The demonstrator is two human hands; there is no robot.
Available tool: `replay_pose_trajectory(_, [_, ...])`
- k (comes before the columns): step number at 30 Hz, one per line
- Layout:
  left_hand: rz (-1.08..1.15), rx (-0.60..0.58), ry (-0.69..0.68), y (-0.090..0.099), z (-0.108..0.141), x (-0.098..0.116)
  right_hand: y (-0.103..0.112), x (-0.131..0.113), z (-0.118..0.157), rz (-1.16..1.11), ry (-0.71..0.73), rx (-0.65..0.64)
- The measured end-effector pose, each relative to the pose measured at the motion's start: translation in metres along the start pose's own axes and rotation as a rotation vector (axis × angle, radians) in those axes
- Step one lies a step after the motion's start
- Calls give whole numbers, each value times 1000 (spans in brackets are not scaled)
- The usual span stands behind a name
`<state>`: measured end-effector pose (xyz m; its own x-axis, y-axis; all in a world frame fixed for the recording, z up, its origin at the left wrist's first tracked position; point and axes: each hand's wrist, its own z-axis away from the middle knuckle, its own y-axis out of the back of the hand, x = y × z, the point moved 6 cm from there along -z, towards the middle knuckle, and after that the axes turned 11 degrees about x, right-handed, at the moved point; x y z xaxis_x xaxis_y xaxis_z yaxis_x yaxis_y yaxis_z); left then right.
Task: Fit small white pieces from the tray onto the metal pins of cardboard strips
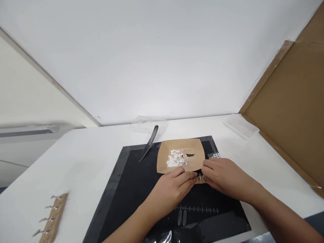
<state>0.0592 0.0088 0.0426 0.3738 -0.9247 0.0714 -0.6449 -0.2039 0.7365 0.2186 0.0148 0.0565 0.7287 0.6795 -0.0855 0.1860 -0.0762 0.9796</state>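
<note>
Just in front of the cardboard tray [162, 162], both hands meet over a short tan strip [201, 181] with small metal fittings. My left hand [172, 189] has its fingers closed at the strip's left end. My right hand [225, 175] pinches around its right side. A small clear piece [199, 177] stands up on the strip between my fingertips; its exact kind is hard to see. The tray holds a heap of white bits [177, 158] and a thin dark piece [190, 155]. Nearer me lies a clear plastic comb-like strip [199, 209] with two clear nail-tip shapes [182, 217] below it.
A black mat [121, 189] lies under the work. A curved black tool [149, 143] crosses its far edge. Another tan strip with metal clips [54, 214] stands at the left. White dots on a sheet [224, 155], a clear box [240, 126] and a cardboard wall [293, 111] are at the right.
</note>
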Motion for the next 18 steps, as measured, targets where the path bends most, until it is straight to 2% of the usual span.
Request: replay_pose_trajectory(18, [26, 18, -5, -1, 1, 0, 2, 0, 2, 26, -21, -34])
